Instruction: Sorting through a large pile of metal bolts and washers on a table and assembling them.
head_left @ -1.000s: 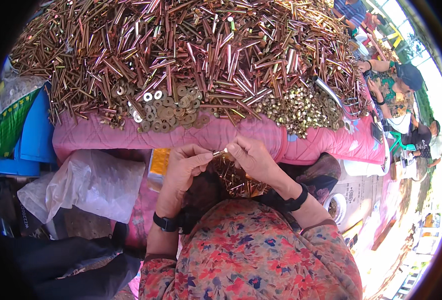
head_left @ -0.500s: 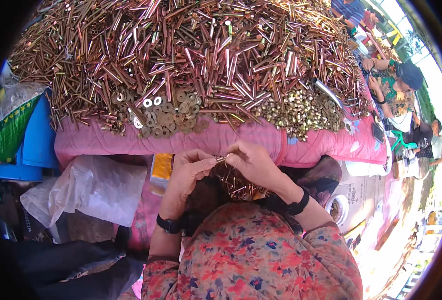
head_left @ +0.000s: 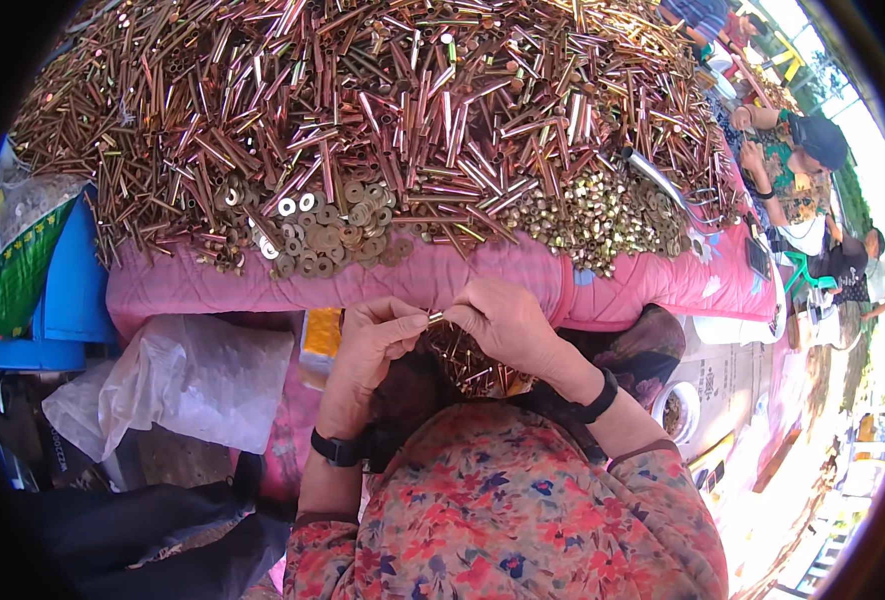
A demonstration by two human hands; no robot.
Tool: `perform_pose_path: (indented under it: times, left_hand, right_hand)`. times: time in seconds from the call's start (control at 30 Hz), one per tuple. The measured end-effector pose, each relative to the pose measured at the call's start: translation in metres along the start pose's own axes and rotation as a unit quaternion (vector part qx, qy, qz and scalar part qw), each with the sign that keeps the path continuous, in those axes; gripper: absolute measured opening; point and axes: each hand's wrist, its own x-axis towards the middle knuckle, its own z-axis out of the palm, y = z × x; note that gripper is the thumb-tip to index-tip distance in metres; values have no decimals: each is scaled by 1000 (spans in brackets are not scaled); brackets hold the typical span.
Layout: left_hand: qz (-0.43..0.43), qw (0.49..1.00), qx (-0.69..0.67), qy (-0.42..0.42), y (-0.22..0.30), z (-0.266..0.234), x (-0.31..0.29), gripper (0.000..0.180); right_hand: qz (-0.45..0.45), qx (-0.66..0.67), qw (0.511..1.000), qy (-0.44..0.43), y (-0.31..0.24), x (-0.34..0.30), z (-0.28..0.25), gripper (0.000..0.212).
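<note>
From far off I saw the left hand (head_left: 371, 345) and the right hand (head_left: 506, 322) both closed, pinching a small metal piece (head_left: 435, 318) between their fingertips by the near edge of the pink cover (head_left: 363, 287). Along that edge lay a heap of flat rings (head_left: 335, 238) and, farther right, a heap of little shiny bits (head_left: 583, 222), with a big pile of metal tubes (head_left: 363, 110) behind them. More metal parts (head_left: 471, 366) sat low down, below the right hand.
</note>
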Motion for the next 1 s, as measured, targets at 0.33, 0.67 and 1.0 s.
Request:
perform_pose_path:
  times: [0.33, 0.67, 1.0]
  left_hand:
    - [-13, 1000, -12, -11, 0, -2, 2, 8]
    - [10, 989, 127, -76, 5, -4, 3, 14]
    - [390, 556, 641, 357, 63, -35, 103, 16]
  right_hand:
    - [192, 145, 969, -54, -5, 4, -1, 32]
    - [329, 177, 915, -155, -7, 8, -15, 43]
    - [206, 32, 978, 12, 14, 13, -1, 26]
